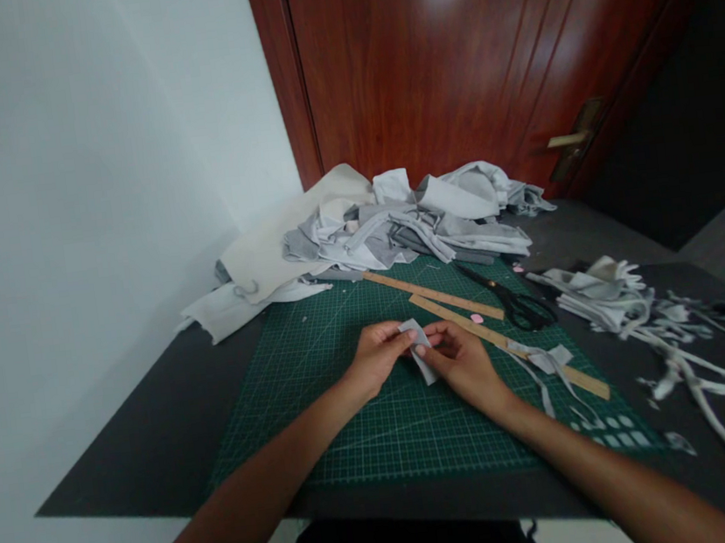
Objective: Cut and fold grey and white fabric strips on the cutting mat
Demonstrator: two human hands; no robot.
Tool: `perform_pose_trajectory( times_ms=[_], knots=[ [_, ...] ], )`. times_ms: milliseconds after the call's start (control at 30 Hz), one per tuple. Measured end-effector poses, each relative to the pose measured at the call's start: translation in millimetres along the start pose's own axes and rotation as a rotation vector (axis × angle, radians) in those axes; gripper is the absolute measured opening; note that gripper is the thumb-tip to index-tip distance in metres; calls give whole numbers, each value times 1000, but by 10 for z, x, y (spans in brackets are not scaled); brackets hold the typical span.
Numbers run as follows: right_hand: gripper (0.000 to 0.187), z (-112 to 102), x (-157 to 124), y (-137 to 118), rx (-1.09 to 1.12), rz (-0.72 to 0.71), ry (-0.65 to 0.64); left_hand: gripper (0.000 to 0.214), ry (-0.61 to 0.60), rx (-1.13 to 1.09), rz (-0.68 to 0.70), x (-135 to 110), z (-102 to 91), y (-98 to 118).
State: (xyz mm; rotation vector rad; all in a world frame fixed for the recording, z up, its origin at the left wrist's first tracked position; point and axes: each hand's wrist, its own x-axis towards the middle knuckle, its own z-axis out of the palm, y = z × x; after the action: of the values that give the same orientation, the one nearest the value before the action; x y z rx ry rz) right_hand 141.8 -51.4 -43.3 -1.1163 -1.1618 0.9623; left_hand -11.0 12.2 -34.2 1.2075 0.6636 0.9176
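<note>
1. Quietly, two bare hands meet above the middle of the green cutting mat [356, 435] — the left hand [379, 356] and the right hand [464, 358] sharing one small gray fabric piece [429, 374]
2. Thumb and fingers of the left hand are closed on the piece's upper part; the right thumb presses its face lower down, while the fingers behind are partly hidden, and how firmly they grip cannot be told
3. The step in hand looks like squaring or folding the piece; the next move would call for a steady pinch and level edges — a slip could skew so small a scrap
4. Counted on the mat's right half: two wooden rulers, one farther [431, 293] and one nearer [461, 323], plus one pair of black scissors [517, 302] reaching the mat's right edge
5. Two pink bits show, one [477, 318] beside the nearer ruler, another [518, 268] at the mat's far right corner
6. Beyond the mat's far edge lies one large cloth heap [397, 228], and right of the mat one smaller pile [604, 299], their layers too tangled to count
</note>
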Motion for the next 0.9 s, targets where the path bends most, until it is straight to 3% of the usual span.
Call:
perform_pose_trajectory(
  times_ms=[300, 467, 600, 733, 900],
  knots=[
    [31, -127, 83, -124, -88, -41, -81, 53, -179, 93, -82, 16, -20, 6],
    [31, -159, 110, -163, -64, 1, -141, 55, -188, 14, -96, -42, 57, 2],
    [29, -159, 96, -182, -41, -48, -72, 57, -141, -90, -76, -90, 116, 11],
    [28, -159, 87, -176, -26, -85, -9, 48, -214, -20, -35, -128, 147, 21],
    [26, -162, 76, -187, 5, -50, -18, 60, -279, -44, -95, -152, 189, -7]
  ],
)
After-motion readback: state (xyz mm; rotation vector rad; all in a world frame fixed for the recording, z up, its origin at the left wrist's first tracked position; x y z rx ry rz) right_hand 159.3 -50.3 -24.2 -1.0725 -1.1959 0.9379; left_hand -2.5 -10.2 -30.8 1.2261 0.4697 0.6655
